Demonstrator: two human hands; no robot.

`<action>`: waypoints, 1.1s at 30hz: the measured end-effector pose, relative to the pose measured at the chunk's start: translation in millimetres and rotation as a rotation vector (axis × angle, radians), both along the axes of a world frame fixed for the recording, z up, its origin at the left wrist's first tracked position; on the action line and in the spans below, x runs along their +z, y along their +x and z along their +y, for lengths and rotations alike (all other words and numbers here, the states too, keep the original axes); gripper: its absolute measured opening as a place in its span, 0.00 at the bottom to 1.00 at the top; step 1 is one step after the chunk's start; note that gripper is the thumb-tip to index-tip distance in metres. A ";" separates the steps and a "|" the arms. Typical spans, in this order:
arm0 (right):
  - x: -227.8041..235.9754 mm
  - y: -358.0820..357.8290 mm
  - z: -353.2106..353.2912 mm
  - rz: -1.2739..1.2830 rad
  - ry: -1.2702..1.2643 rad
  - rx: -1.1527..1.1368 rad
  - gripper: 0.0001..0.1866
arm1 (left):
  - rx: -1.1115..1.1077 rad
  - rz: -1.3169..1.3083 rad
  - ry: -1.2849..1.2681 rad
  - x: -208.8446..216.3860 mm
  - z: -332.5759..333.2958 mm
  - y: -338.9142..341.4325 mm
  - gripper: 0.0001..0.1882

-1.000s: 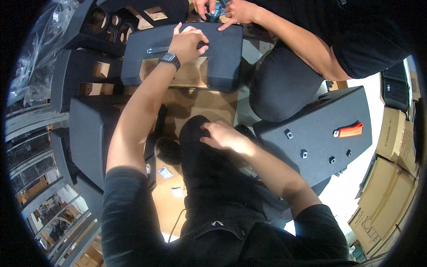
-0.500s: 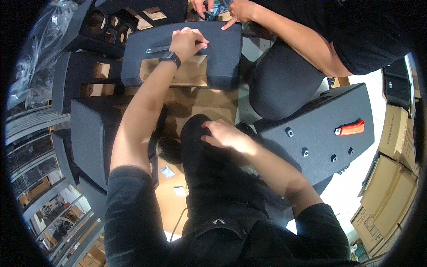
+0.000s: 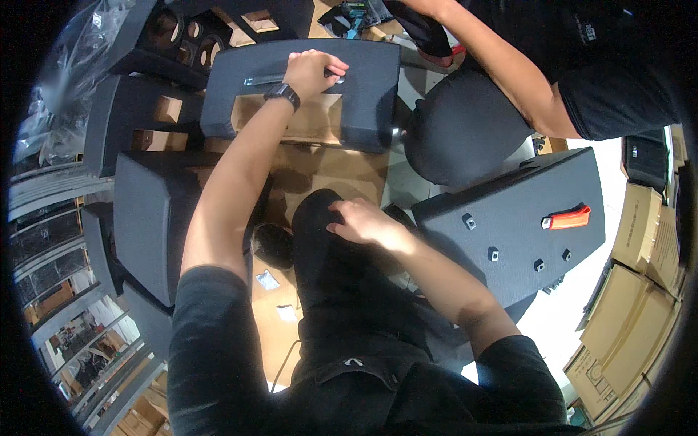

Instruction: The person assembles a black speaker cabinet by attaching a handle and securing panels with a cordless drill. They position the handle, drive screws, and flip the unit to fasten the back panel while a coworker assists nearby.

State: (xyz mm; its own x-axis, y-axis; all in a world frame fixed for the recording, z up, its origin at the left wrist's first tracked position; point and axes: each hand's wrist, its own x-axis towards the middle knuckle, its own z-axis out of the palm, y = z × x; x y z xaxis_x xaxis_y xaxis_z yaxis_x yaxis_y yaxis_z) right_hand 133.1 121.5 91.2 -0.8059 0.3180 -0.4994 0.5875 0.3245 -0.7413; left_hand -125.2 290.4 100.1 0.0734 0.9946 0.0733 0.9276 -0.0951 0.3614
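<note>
My left hand, with a watch on the wrist, lies over the right part of a dark strap handle. Its fingers are curled around the handle, hiding part of it. That handle is on the upper face of a dark, fabric-textured speaker cabinet, which has a rectangular wood-lined opening below my hand. My right hand rests on my knee, its thumb apart from loosely bent fingers, with nothing seen in it.
Another cabinet at right bears several small dark fittings and an orange utility knife. A co-worker's arm reaches in at the top right, near a teal power tool. More cabinets crowd the left; cartons stand far right.
The co-worker's hands have left the cabinet's far edge and moved up, mostly out of view. The view has shifted slightly. My left hand stays at the handle, my right on the knee.
</note>
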 end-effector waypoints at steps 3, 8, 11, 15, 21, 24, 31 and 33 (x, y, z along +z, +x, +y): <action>-2.4 0.2 -0.7 0.002 0.026 0.018 0.28 | -0.019 0.073 0.064 -1.9 -1.7 1.0 0.11; 2.1 -6.2 -5.8 -0.045 0.015 -0.020 0.23 | -0.058 0.128 0.134 -13.6 3.3 -8.3 0.10; -0.2 -11.0 -6.9 -0.087 0.035 -0.091 0.16 | -0.083 -0.073 0.069 -21.5 8.7 -12.1 0.08; -17.3 -24.2 -9.5 0.011 0.075 -0.065 0.15 | -0.162 -0.033 0.100 -7.2 -0.8 -4.6 0.15; -64.8 -65.0 -14.6 0.054 0.034 0.199 0.21 | 0.205 -0.328 0.587 49.1 -71.1 66.7 0.20; -66.4 -80.8 -22.6 -0.184 -0.227 0.461 0.24 | 0.038 -0.451 0.154 69.3 -102.7 146.9 0.21; 37.6 -10.9 -90.4 -0.128 0.183 0.648 0.25 | -0.317 -0.609 -0.656 71.8 -123.3 292.6 0.35; 84.7 73.9 -97.3 0.176 0.141 0.518 0.24 | -0.213 -0.646 -0.699 74.8 -127.5 296.7 0.35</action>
State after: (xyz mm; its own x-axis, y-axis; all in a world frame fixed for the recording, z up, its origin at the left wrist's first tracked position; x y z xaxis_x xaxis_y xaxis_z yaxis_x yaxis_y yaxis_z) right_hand 207.1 24.2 176.0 -0.9418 -0.0873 -0.3248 0.1967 0.6404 -0.7425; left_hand 171.6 162.9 174.9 0.4097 0.7995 -0.4392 0.5195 0.1913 0.8328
